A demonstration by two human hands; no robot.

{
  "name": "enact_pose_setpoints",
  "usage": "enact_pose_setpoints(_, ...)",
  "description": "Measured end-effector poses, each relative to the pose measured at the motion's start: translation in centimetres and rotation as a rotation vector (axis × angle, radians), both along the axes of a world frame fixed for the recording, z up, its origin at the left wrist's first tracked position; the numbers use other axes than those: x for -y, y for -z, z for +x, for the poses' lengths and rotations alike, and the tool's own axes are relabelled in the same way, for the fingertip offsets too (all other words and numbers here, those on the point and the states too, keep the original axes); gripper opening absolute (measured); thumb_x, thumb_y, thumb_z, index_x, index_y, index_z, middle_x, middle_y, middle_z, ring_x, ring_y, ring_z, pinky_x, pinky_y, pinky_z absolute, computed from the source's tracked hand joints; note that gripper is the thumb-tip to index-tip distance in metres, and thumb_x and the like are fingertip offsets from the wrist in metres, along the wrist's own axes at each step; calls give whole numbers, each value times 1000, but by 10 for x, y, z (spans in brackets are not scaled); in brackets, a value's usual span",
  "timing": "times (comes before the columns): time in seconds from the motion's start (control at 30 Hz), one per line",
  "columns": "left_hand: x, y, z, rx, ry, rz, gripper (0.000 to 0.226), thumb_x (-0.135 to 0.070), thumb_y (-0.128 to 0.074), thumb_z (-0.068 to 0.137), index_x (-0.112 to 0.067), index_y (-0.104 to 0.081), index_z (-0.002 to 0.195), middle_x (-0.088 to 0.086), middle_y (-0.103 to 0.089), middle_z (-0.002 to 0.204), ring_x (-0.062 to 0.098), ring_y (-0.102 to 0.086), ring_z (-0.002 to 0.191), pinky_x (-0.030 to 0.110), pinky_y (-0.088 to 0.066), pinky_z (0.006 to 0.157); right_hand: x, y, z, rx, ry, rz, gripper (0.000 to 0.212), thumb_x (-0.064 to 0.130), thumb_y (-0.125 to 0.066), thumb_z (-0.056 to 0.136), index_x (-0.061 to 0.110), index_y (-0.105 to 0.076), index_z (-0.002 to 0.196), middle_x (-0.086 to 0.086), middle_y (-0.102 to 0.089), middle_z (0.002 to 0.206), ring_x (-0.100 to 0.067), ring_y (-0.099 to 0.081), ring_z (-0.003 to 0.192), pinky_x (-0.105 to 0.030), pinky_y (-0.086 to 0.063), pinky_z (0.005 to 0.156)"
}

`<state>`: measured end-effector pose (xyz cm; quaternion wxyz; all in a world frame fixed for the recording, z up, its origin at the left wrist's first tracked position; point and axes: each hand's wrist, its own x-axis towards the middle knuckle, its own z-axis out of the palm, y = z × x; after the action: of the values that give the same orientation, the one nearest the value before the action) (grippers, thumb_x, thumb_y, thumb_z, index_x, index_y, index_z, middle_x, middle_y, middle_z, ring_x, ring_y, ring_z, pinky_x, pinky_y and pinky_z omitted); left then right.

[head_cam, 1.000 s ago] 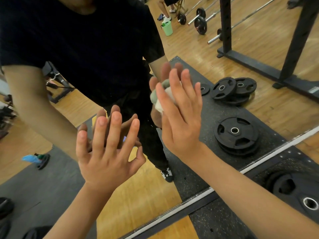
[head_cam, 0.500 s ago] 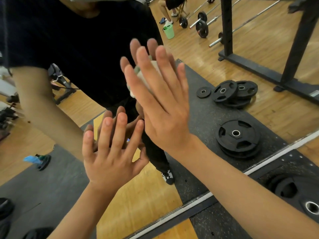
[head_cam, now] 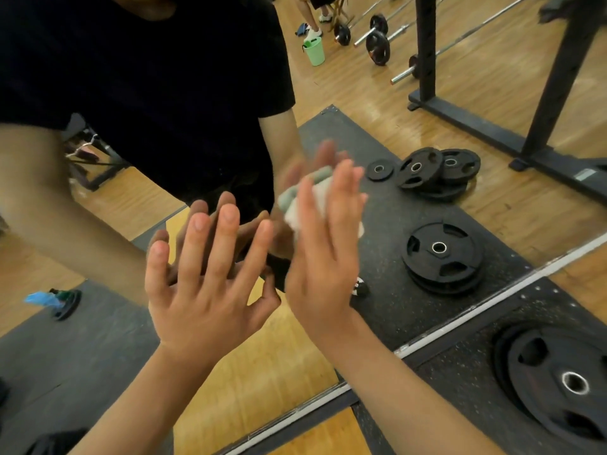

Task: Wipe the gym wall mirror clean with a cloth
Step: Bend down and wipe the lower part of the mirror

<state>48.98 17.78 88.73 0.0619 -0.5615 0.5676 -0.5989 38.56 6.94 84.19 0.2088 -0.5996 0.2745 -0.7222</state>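
Pressing against the tall gym wall mirror (head_cam: 387, 316), two bare hands, listed from where I stand beside the person.

Item 1. Crumpled white and pale green cloth (head_cam: 290, 208): trapped between the right hand and the glass, low on the pane, above the silver bottom trim (head_cam: 460, 326). It lies directly beneath the fingers and upper palm. One bunched edge shows on the thumb side and a white corner peeks out on the little-finger side. The long axis runs roughly with the fingers, slanting up and to the right.

Item 2. Right hand (head_cam: 322, 257): fingers straight and close together, flattening the cloth rather than curling round it. The thumb is hidden. Fingertips are blurred, so a stroke is probably under way.

Item 3. Left hand (head_cam: 210, 284): fingers spread wide, palm towards the glass, fingertips meeting their own reflection. It holds nothing and seems to serve as a brace. It sits just beside the right hand. Whether the two touch, I cannot tell.

Item 4. Black rubber weight plate (head_cam: 565, 382): on the speckled mat at the mirror's foot, well apart from both hands.

Note: the right hand alone is on the cloth, so any further sweep falls to it. The planted left hand blocks the glass immediately leftward.
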Motion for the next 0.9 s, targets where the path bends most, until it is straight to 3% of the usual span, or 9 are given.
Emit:
enact_pose_setpoints(0.07, -1, 0, 0, 4, -4, 19, 85, -59, -59, 91, -19, -40, 163, 15, -13, 176, 32, -8, 163, 52, -5, 132, 9, 29, 1, -180, 119, -185, 46, 8, -53, 108, 17, -45, 152, -9, -24, 166, -25, -21, 157, -47, -23, 127)
enact_pose_setpoints(0.17, -2, 1, -1, -20, -4, 31, 83, -52, -61, 92, -17, -39, 164, 15, -13, 176, 33, -7, 164, 52, -4, 131, 36, 81, -26, -171, 177, 98, 43, 7, -41, 111, 7, -39, 153, -8, -15, 170, -24, -15, 159, -48, -20, 128)
enact_pose_setpoints(0.3, -3, -1, -2, -23, 3, 43, 83, -51, -61, 92, -16, -38, 164, 17, -14, 175, 33, -7, 163, 52, -6, 129, 71, 89, -41, 448, 246, 1011, 51, 12, -34, 111, 20, -36, 161, -8, -32, 168, -23, -33, 153, -29, -32, 121)
enact_pose_setpoints(0.37, -2, -3, -4, -18, 11, 49, 84, -51, -61, 91, -15, -39, 163, 17, -15, 175, 33, -8, 163, 51, -5, 130, 92, 67, -43, 714, 308, 1203, 49, 15, -34, 111, 26, -41, 158, -5, -43, 162, -24, -44, 147, -31, -38, 116)
enact_pose_setpoints(0.5, -4, -5, -6, -32, 22, 65, 83, -50, -60, 90, -14, -41, 163, 18, -15, 175, 33, -9, 163, 52, -5, 130, 56, 3, -31, 496, 175, 756, 51, 6, -37, 110, 22, -39, 159, -2, -25, 170, -12, -22, 156, -12, -25, 119)
enact_pose_setpoints(0.67, -4, -7, -7, -59, 31, 78, 83, -51, -59, 90, -14, -40, 163, 18, -16, 175, 33, -9, 163, 52, -5, 130, 47, 42, -28, -56, 122, 127, 46, 2, -34, 110, 7, -37, 155, -30, -20, 163, -27, -11, 158, -62, -26, 124)
enact_pose_setpoints(0.73, -4, -7, -7, -62, 24, 84, 82, -51, -59, 90, -14, -42, 162, 18, -17, 175, 34, -10, 163, 52, -5, 129, 64, 70, -39, -1, 131, 254, 48, 1, -35, 110, 4, -34, 157, -30, -19, 165, -30, -11, 159, -65, -25, 123)
enact_pose_setpoints(0.83, -6, -7, -7, -90, 24, 100, 81, -49, -61, 90, -14, -45, 160, 19, -19, 174, 35, -12, 163, 53, -5, 131, 86, 98, -54, 258, 196, 711, 52, 7, -35, 110, 17, -32, 161, -6, -19, 171, -20, -15, 159, -35, -21, 129)
enact_pose_setpoints(0.9, -8, -8, -10, -111, 1, 125, 80, -48, -60, 90, -14, -44, 161, 19, -16, 174, 35, -10, 163, 54, -3, 131, 107, 111, -64, 466, 223, 1019, 51, 17, -33, 112, 31, -33, 162, 3, -23, 171, -15, -20, 158, -32, -25, 126)
